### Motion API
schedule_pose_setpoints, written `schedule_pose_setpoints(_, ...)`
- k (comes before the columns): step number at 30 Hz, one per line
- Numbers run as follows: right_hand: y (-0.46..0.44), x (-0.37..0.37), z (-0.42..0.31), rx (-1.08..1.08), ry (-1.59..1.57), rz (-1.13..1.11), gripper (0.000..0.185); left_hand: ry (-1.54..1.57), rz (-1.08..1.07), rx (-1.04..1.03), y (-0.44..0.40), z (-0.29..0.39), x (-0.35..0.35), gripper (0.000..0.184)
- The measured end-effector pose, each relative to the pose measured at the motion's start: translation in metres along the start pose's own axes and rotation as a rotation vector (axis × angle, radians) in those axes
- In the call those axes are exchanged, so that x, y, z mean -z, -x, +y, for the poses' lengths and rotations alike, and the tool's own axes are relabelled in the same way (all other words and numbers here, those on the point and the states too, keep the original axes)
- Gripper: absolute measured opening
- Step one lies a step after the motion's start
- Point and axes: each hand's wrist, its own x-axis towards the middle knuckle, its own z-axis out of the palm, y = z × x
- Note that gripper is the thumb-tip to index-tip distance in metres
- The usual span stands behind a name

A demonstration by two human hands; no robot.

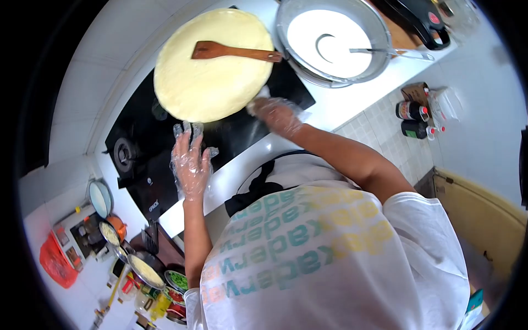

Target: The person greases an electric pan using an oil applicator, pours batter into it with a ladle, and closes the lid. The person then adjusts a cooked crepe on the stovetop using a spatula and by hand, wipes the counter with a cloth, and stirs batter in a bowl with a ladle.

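Observation:
My left hand [191, 158], in a clear plastic glove, is open with its fingers spread. Its fingertips reach the near edge of a large, round, pale yellow flat pancake [212, 82] above the black glass stovetop [236, 129]. A brown wooden spatula [214, 50] lies across the pancake. Also gloved, my right hand [279, 117] is closed beside the pancake's right edge, low over the stovetop. Some white, wadded material [263, 93] shows at its fingers; whether it is cloth or paper I cannot tell.
At the back right stands a large metal bowl [280, 25] of white liquid, with a ladle [404, 53] in it. A burner [124, 154] is at the left. Food bowls [147, 270] fill the lower-left counter. Dark bottles [411, 111] stand on the floor at right.

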Motion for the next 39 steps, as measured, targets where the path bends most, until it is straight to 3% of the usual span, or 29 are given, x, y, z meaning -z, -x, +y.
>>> schedule_pose_setpoints(1, 0.006, 0.005, -0.005, 0.046, -0.176, -0.028, 0.019, -0.005, 0.003, -0.024, -0.003, 0.0, 0.0, 0.037)
schedule_pose_setpoints(4, 0.029, 0.045, 0.009, 0.129, 0.081, -0.156, 0.021, 0.002, 0.031, -0.052, -0.007, 0.003, -0.001, 0.033)
schedule_pose_setpoints(5, 0.041, 0.053, 0.021, 0.071, 0.153, -0.232, 0.023, 0.014, 0.044, -0.066, -0.007, 0.004, -0.002, 0.033)
schedule_pose_setpoints(12, 0.107, 0.114, 0.071, -0.233, 0.218, -0.046, 0.028, 0.025, 0.114, -0.126, -0.014, 0.011, -0.005, 0.03)
schedule_pose_setpoints(14, 0.122, 0.115, 0.101, -0.48, -0.104, 0.096, 0.023, 0.034, 0.11, -0.109, -0.016, 0.014, -0.001, 0.029)
schedule_pose_setpoints(16, 0.141, 0.135, 0.13, -0.268, 0.355, 0.122, 0.017, 0.031, 0.129, -0.111, -0.016, 0.015, 0.003, 0.027)
schedule_pose_setpoints(18, 0.163, 0.153, 0.163, -0.658, 0.137, 0.29, 0.014, 0.018, 0.131, -0.095, -0.013, 0.016, 0.004, 0.027)
schedule_pose_setpoints(20, 0.16, 0.192, 0.18, -0.861, 0.303, 0.168, 0.016, 0.028, 0.126, -0.093, -0.008, 0.014, 0.004, 0.027)
schedule_pose_setpoints(22, 0.161, 0.21, 0.201, -1.0, 0.563, 0.237, 0.017, 0.02, 0.113, -0.092, -0.003, 0.011, 0.005, 0.026)
schedule_pose_setpoints(26, 0.174, 0.196, 0.253, -1.137, 0.317, 0.453, 0.019, -0.021, 0.098, -0.099, 0.001, 0.007, 0.007, 0.025)
schedule_pose_setpoints(28, 0.139, 0.18, 0.192, -1.052, -0.301, 0.9, 0.022, -0.011, 0.107, -0.085, -0.001, 0.009, 0.006, 0.024)
schedule_pose_setpoints(30, 0.138, 0.15, 0.164, -0.783, 0.091, 0.55, 0.028, -0.008, 0.118, -0.083, -0.005, 0.017, 0.006, 0.024)
schedule_pose_setpoints(31, 0.135, 0.147, 0.14, -0.585, 0.174, 0.454, 0.015, 0.002, 0.115, -0.077, -0.006, 0.018, 0.004, 0.024)
schedule_pose_setpoints(32, 0.132, 0.144, 0.117, -0.38, 0.246, 0.369, 0.017, 0.011, 0.115, -0.07, -0.007, 0.02, 0.001, 0.024)
schedule_pose_setpoints(33, 0.139, 0.13, 0.114, -0.276, -0.083, 0.345, 0.015, 0.018, 0.116, -0.063, -0.01, 0.021, -0.002, 0.023)
schedule_pose_setpoints(36, 0.141, 0.145, 0.081, -0.203, 0.084, 0.016, 0.013, 0.002, 0.107, -0.089, -0.019, 0.033, -0.005, 0.022)
schedule_pose_setpoints(39, 0.165, 0.152, 0.153, -0.194, -0.07, 0.364, 0.024, -0.005, 0.086, -0.125, -0.026, 0.042, -0.004, 0.021)
